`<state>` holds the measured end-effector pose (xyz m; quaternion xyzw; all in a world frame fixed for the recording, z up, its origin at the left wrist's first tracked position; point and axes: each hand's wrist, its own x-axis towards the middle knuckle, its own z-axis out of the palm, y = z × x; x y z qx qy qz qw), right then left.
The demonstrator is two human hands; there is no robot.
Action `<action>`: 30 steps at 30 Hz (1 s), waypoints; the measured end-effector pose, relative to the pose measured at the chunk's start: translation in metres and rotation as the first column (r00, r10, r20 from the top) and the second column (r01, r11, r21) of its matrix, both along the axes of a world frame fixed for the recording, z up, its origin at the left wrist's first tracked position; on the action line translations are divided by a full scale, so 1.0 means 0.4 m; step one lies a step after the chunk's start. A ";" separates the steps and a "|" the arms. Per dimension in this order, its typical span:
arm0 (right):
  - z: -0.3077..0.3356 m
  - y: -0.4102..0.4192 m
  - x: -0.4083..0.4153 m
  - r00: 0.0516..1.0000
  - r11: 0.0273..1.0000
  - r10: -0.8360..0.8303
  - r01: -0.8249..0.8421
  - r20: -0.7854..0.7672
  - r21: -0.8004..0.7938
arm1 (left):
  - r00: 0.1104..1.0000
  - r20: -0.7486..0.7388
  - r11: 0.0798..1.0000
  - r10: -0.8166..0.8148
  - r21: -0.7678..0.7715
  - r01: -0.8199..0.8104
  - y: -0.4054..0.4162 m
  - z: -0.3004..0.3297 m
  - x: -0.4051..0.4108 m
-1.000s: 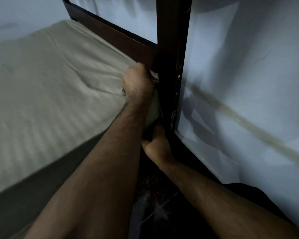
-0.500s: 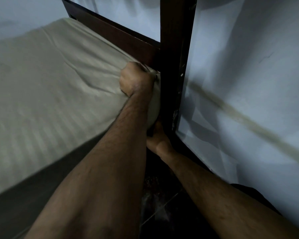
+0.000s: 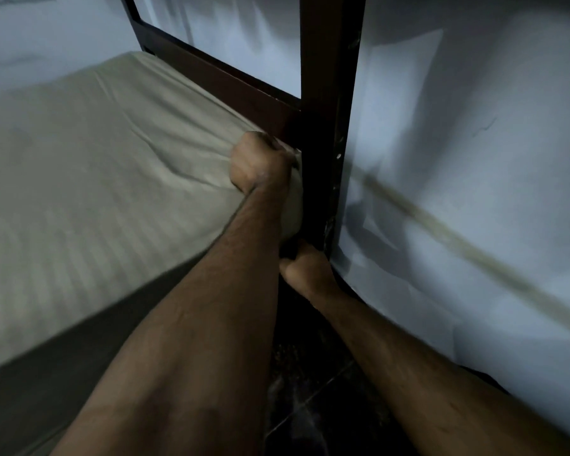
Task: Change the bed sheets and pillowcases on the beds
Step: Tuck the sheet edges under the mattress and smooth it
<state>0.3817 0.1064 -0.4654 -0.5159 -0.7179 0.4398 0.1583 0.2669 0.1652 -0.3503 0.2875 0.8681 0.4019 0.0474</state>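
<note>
- Sheet (image 3: 89,179): pale, striped, spread over the mattress, filling the frame's left.
- Left hand (image 3: 260,164): centre, fist clenched on the sheet's corner beside the post (image 3: 329,103).
- Right hand (image 3: 310,268): lower, at the post's foot; grasp cannot be told.

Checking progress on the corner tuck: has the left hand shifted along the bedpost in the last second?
No. The left hand grips the sheet beside the bedpost, as before.

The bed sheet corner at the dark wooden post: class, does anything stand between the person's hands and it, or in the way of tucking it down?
Nothing separates the left hand from the bed sheet; it grips the bunched corner. The bedpost stands tight against that corner, leaving a narrow gap. The right hand reaches in below; its fingers are hidden.
</note>
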 end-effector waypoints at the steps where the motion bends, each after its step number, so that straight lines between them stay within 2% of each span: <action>1: 0.000 0.006 0.002 1.000 0.999 0.013 -0.014 0.022 0.032 | 0.997 -0.062 0.999 -0.036 -0.031 0.035 0.002 0.000 -0.001; 4: 0.008 0.016 0.010 0.992 0.992 0.063 -0.074 0.109 0.100 | 0.939 -0.201 0.952 -0.277 -0.189 0.241 -0.006 0.004 0.005; 7: 0.013 0.019 0.013 0.965 0.975 0.117 -0.157 0.236 0.159 | 0.775 -0.265 0.788 -0.574 -0.438 0.434 -0.011 -0.007 -0.003; 12: 0.011 0.006 0.010 0.935 0.955 0.155 -0.224 0.318 0.196 | 0.629 -0.228 0.593 -0.744 -0.658 0.464 0.002 -0.005 -0.047; 14: 0.013 0.005 0.012 0.929 0.954 0.159 -0.232 0.335 0.190 | 0.607 -0.209 0.548 -0.767 -0.706 0.449 -0.005 0.004 -0.045; 16: 0.018 0.007 0.013 0.923 0.951 0.173 -0.247 0.343 0.185 | 0.619 -0.206 0.570 -0.758 -0.671 0.475 -0.014 0.005 -0.042; 19: 0.031 -0.003 0.015 0.920 0.941 0.170 -0.259 0.354 0.219 | 0.677 -0.220 0.680 -0.702 -0.488 0.547 -0.058 0.007 -0.021; 21: 0.038 -0.016 0.014 0.917 0.929 0.138 -0.251 0.375 0.270 | 0.690 -0.288 0.738 -0.664 -0.399 0.544 -0.090 -0.005 -0.011; 23: 0.058 -0.026 0.016 0.908 0.914 0.078 -0.230 0.412 0.333 | 0.677 -0.327 0.750 -0.659 -0.353 0.559 -0.117 -0.020 -0.011; 25: 0.085 -0.029 0.025 0.910 0.892 0.015 -0.200 0.415 0.405 | 0.684 -0.278 0.738 -0.674 -0.274 0.616 -0.148 -0.025 -0.020; 28: 0.131 -0.038 0.035 0.939 0.824 -0.030 -0.170 0.341 0.540 | 0.730 -0.181 0.752 -0.659 -0.145 0.643 -0.223 -0.014 -0.037; 30: 0.164 -0.042 0.022 0.968 0.740 -0.044 -0.135 0.248 0.659 | 0.797 -0.247 0.834 -0.551 -0.128 0.537 -0.268 -0.020 -0.052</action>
